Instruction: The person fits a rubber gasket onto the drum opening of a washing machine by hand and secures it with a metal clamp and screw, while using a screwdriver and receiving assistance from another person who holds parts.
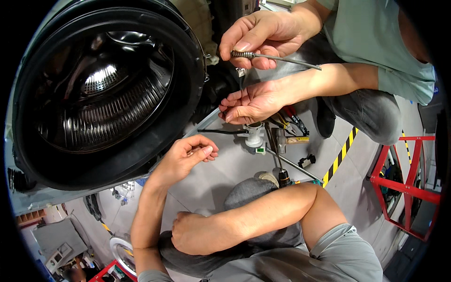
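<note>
My left hand (190,157) is raised in front of the washing machine drum (108,122), its fingers curled in and the thumb against them, with nothing visible in it. Back upward, my right hand (199,232) rests as a fist over my leg; its fingertips are hidden. Across from me, a co-worker's upper hand (270,33) pinches a thin metal rod (286,60) with a coil spring (243,55) around one end. The co-worker's other hand (253,101) is palm up below it, fingers bent. A wide black rubber seal (188,108) surrounds the drum mouth.
On the grey tiled floor lie a white plastic pump-like part (254,137), a hammer (293,140), red-handled pliers (293,117) and a long screwdriver (283,177). Yellow-black tape (340,157) crosses the floor. A red metal frame (404,188) stands right; a round ring (117,245) lies lower left.
</note>
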